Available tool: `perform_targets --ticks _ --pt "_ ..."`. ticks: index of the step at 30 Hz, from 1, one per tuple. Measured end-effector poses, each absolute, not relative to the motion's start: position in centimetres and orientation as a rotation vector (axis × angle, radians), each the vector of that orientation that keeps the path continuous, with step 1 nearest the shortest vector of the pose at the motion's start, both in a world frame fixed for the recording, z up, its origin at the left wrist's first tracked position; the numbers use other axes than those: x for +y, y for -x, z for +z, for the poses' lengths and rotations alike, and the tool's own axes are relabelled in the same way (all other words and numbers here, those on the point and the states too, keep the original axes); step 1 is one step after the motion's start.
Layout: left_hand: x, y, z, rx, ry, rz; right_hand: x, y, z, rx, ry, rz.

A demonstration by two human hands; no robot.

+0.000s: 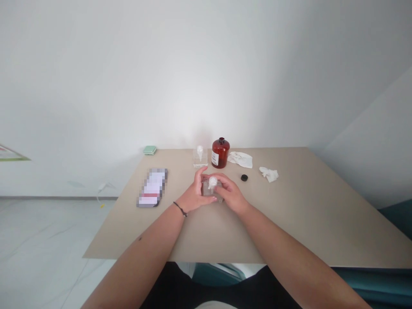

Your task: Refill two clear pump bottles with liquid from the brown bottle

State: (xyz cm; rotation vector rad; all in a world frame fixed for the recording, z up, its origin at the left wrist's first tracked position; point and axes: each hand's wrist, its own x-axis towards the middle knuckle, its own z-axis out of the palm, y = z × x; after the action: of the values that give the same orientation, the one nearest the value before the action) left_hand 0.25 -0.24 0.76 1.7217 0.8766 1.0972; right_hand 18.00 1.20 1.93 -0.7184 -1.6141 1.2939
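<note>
Both hands are on a clear, square pump bottle [209, 191] with a white pump top [213, 182], near the middle of the table. My left hand [193, 195] holds it from the left, thumb along the near side, index finger raised beyond it. Wrapped round the right side, my right hand [235, 197] has its thumb close to the white pump; its other fingers are partly hidden behind the bottle. Just beyond stand a similar clear pump bottle [198, 159] and an uncapped dark red-brown bottle [220, 153] with a white label.
A small black cap [244, 177] lies right of the hands. Crumpled white tissues [241, 159] and another tissue [269, 174] are farther right. On the left are a phone [152, 188] and a small green box [149, 150]. The table [289, 231] meets a white wall behind.
</note>
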Motion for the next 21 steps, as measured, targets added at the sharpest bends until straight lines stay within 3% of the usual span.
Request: perform_targets --ticks 21 --pt "-0.73 -0.35 0.67 0.910 -1.798 1.251 1.42 -17.88 1.66 -1.502 0.790 1.360"
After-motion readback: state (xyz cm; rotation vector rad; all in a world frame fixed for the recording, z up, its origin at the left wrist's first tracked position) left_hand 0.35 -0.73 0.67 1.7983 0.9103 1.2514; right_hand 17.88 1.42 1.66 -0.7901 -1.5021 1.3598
